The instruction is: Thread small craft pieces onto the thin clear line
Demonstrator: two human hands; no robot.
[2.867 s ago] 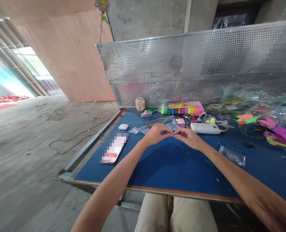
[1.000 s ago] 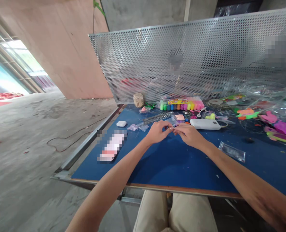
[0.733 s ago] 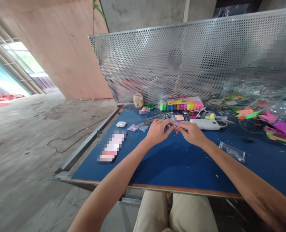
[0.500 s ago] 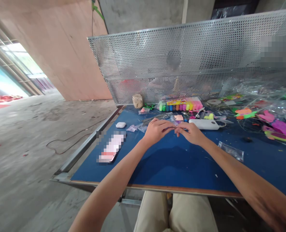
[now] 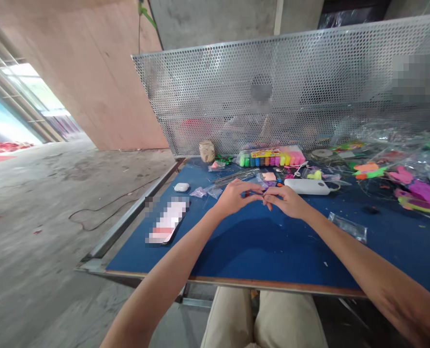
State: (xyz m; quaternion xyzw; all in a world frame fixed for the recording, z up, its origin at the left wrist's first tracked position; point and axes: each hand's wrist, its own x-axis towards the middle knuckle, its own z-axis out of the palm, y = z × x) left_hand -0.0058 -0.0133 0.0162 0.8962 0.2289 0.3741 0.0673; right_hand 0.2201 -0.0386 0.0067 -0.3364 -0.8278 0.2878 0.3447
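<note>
My left hand (image 5: pixel 235 198) and my right hand (image 5: pixel 286 200) meet fingertip to fingertip above the blue table (image 5: pixel 251 246). Both are closed in a pinch. Whatever lies between the fingers is too small to make out. Just behind my right hand is a long white device (image 5: pixel 306 186) with a cable at its right end. Thin metal wires (image 5: pixel 238 177) lie in a bundle beyond my left hand. Past the fingertips sit small clear bags, one with a peach-coloured piece (image 5: pixel 269 177) on it.
A phone (image 5: pixel 168 221) and a white earbud case (image 5: pixel 181 187) lie at the left. A pack of coloured clay (image 5: pixel 272 157) and a stone-like lump (image 5: pixel 207 152) stand against the perforated metal panel (image 5: pixel 215 92). Bright foam shapes (image 5: pixel 418 191) crowd the right. A clear bag (image 5: pixel 348 227) lies near my right forearm.
The left thumb and fingers have parted a little, opening a gap behind the fingertips. Both hands stay in nearly the same place, and the things on the table have not moved.
</note>
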